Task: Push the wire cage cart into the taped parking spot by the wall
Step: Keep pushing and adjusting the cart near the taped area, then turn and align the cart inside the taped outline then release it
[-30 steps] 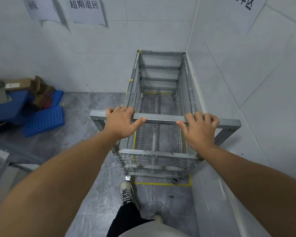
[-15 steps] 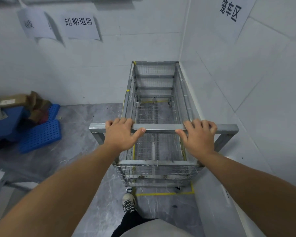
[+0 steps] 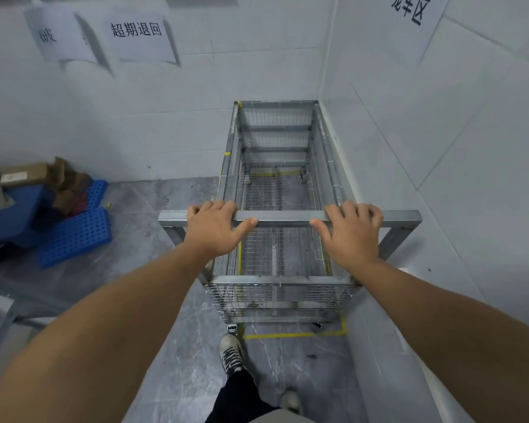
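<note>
Over the last second the wire cage cart [image 3: 277,209] has rolled deeper into the corner, so the yellow tape outline [image 3: 293,334] now shows a wider strip of bare floor behind its near wheels. The left hand [image 3: 216,228] and right hand [image 3: 350,232] each keep a grip on the handle bar [image 3: 283,215], fingers curled over it, thumbs along its near side. With its far end against the back wall and its right side along the side wall, it looks parked, with only letting go left.

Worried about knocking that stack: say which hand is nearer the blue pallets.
Left. The left hand grips the cart's handle bar on the side toward the blue pallets; the right hand grips it beside the right wall.
</note>
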{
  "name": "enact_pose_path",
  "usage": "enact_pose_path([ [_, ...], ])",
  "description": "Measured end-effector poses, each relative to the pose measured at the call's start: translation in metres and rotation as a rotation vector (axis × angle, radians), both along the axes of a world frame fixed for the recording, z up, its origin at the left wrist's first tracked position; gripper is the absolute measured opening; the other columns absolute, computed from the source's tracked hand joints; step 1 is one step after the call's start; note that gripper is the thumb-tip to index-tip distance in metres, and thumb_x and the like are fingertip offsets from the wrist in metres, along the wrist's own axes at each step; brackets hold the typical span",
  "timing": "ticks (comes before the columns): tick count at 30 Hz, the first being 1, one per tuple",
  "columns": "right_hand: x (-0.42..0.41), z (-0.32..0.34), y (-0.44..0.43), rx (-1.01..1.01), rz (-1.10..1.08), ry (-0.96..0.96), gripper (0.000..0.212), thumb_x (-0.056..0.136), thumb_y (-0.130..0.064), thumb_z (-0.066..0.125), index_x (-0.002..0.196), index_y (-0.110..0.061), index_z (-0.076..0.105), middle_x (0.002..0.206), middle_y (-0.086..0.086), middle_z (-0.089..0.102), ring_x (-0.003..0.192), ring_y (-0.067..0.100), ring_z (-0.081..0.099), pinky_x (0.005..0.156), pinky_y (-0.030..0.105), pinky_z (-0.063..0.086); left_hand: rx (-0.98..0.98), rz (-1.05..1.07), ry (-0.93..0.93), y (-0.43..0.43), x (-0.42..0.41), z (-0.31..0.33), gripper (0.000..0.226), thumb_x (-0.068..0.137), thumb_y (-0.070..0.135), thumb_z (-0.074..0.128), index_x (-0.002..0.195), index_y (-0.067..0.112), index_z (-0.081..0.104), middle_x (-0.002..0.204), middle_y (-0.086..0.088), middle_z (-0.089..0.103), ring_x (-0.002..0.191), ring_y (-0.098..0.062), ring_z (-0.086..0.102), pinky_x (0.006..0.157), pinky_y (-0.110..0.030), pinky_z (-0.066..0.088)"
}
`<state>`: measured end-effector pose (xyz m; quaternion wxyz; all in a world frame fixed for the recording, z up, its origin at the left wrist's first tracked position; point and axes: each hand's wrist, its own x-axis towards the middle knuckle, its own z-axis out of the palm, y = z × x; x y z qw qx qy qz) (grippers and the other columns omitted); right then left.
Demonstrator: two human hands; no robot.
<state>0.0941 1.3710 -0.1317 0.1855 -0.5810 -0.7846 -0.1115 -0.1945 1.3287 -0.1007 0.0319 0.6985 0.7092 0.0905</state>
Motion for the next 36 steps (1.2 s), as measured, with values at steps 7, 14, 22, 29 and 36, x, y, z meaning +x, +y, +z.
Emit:
enact_pose_path([
  [7,-0.002,0.006,0.001,-0.085,0.002,0.036,0.058,0.095,-0.067,0.025,0.105,-0.023,0.061,0.099,0.003,0.060,0.097,0.028,0.050,0.102,0.049,0.027,-0.042,-0.014,0.045,0.002,-0.003,0.005,0.069,0.082,0.080,0.011,0.095,0.024,0.050,0.098,0.001,0.057,0.095,-0.022,0.049,0.089,-0.043,0.027],
  [14,-0.017,0.010,-0.008,-0.128,-0.117,0.110,0.056,0.094,-0.067,0.029,0.112,-0.025,0.062,0.111,0.001,0.059,0.115,0.029,0.046,0.115,0.056,0.015,-0.219,-0.179,0.068,0.006,-0.020,0.016,0.068,0.088,0.075,0.009,0.122,0.031,0.046,0.114,0.001,0.055,0.112,-0.024,0.049,0.097,-0.051,0.030],
  [22,-0.062,0.011,-0.024,-0.126,-0.135,0.081,0.046,0.097,-0.058,0.028,0.117,-0.029,0.059,0.117,-0.001,0.057,0.121,0.025,0.043,0.113,0.064,0.011,-0.088,-0.165,-0.009,0.001,-0.103,0.011,0.068,0.089,0.074,0.013,0.130,0.035,0.052,0.127,0.007,0.058,0.121,-0.019,0.051,0.101,-0.048,0.027],
  [29,-0.090,0.007,-0.025,-0.105,-0.172,0.157,0.045,0.098,-0.057,0.029,0.118,-0.033,0.062,0.120,-0.003,0.057,0.125,0.024,0.043,0.114,0.065,0.005,0.006,-0.092,-0.469,-0.003,-0.122,-0.011,0.056,0.093,0.056,0.041,0.129,0.018,0.058,0.127,-0.001,0.054,0.116,-0.022,0.052,0.098,-0.035,0.040],
  [36,-0.087,0.002,-0.021,-0.063,-0.171,0.186,0.049,0.097,-0.059,0.029,0.113,-0.030,0.066,0.116,-0.002,0.059,0.121,0.024,0.045,0.114,0.063,0.007,0.068,-0.072,-0.552,-0.005,-0.117,-0.012,0.046,0.095,0.048,0.052,0.127,0.015,0.059,0.130,0.001,0.049,0.113,-0.015,0.052,0.094,-0.033,0.046],
])
